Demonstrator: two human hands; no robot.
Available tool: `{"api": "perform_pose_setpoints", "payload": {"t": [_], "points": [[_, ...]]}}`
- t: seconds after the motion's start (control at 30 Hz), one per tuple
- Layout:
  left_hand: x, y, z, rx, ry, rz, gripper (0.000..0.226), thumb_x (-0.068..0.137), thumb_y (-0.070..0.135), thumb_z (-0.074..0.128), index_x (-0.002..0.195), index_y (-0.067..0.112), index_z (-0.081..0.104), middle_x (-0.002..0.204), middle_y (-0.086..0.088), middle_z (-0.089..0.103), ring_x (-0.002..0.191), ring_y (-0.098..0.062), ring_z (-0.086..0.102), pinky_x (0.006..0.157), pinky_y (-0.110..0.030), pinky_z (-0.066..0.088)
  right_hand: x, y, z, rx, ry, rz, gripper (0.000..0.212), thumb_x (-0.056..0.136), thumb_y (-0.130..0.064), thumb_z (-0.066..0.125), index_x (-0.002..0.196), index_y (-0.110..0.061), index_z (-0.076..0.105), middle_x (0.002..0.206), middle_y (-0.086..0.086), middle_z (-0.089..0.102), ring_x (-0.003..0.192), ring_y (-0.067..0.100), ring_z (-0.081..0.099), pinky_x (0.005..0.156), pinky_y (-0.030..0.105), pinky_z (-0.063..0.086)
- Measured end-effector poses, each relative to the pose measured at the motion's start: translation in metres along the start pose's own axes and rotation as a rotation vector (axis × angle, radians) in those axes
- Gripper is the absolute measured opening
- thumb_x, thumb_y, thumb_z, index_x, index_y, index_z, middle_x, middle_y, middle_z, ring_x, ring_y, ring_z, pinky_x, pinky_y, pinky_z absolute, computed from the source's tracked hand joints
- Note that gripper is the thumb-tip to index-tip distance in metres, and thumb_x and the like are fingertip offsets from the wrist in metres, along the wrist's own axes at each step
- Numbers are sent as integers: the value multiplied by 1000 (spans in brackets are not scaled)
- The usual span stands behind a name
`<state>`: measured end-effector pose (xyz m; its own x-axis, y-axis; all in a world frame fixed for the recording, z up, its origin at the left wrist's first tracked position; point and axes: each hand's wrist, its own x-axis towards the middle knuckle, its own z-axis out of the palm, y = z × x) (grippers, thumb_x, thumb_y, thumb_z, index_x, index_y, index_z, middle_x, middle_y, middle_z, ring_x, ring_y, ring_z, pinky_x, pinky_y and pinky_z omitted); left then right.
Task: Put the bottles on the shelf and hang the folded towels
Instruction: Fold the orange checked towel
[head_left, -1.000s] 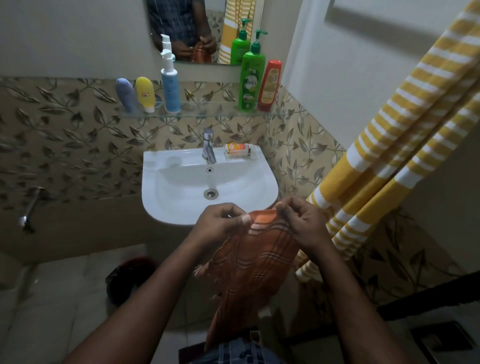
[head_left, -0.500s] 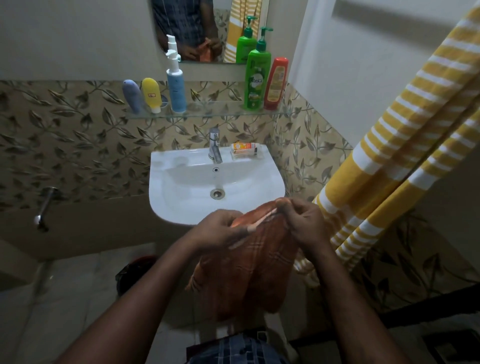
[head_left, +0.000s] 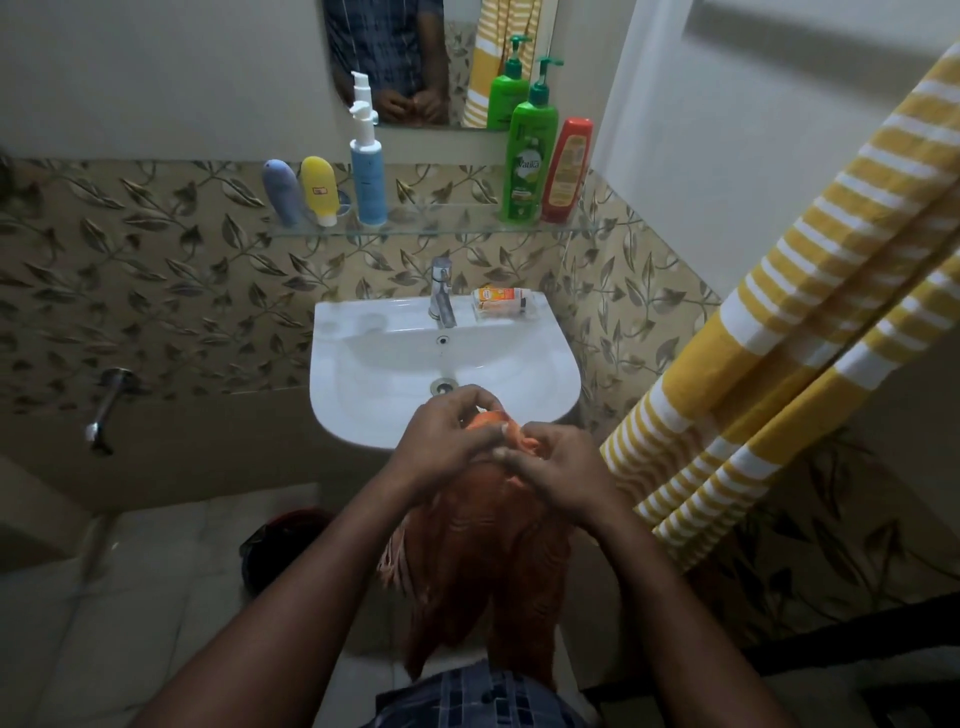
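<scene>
An orange checked towel (head_left: 483, 561) hangs down in front of me, below the sink's front rim. My left hand (head_left: 441, 447) and my right hand (head_left: 558, 467) are close together, both pinching its bunched top edge. On the glass shelf (head_left: 441, 224) under the mirror stand several bottles: a grey-blue tube (head_left: 281, 192), a yellow tube (head_left: 318, 189), a blue pump bottle (head_left: 368, 171), a green pump bottle (head_left: 527, 156) and a red bottle (head_left: 567, 169). A yellow and white striped towel (head_left: 810, 322) hangs on the right.
A white sink (head_left: 363, 384) with a steel tap (head_left: 441, 293) is straight ahead; a small orange packet (head_left: 501, 301) lies on its rim. A wall tap (head_left: 106, 410) sticks out at the left. A dark red bucket (head_left: 283, 545) stands on the floor.
My hands have come together, gathering the orange towel's top edge into a bunch, and the towel now hangs narrower. The camera has tilted down slightly.
</scene>
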<state>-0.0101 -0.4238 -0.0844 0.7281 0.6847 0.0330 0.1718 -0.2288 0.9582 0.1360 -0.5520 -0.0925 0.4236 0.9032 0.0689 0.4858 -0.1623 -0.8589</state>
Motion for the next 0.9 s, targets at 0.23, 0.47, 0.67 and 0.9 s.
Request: {"api": "perform_pose_setpoints", "payload": {"t": [0.23,0.47,0.67,0.9], "points": [[-13,-27,-23,423,-65,-48,11,84,19,73,86,29,78,67,9,67,65,-4,59,66,-27,43,-1,25,-31,371,301,78,51,77,-71,77,86,-20,78,78,14,73,74,22,67,70,44,56],[-23,-34,-25,276,5,-126,13,89,10,74,96,21,75,96,1,74,70,7,65,58,-8,45,-3,24,-36,447,318,92,42,87,-56,75,84,-14,71,70,1,63,67,21,59,65,40,49],[-14,-7,11,38,-193,16,44,90,37,79,131,41,63,124,13,70,110,-7,70,83,-27,58,-3,7,-12,152,136,-22,23,97,-40,64,84,-22,70,74,0,69,70,13,63,67,43,53],[-17,-29,19,276,-217,-50,22,72,45,59,85,33,73,82,10,74,83,-12,70,81,-45,59,-4,6,-27,267,190,-19,30,97,-43,62,87,-16,70,63,-7,63,61,9,58,64,35,46]]}}
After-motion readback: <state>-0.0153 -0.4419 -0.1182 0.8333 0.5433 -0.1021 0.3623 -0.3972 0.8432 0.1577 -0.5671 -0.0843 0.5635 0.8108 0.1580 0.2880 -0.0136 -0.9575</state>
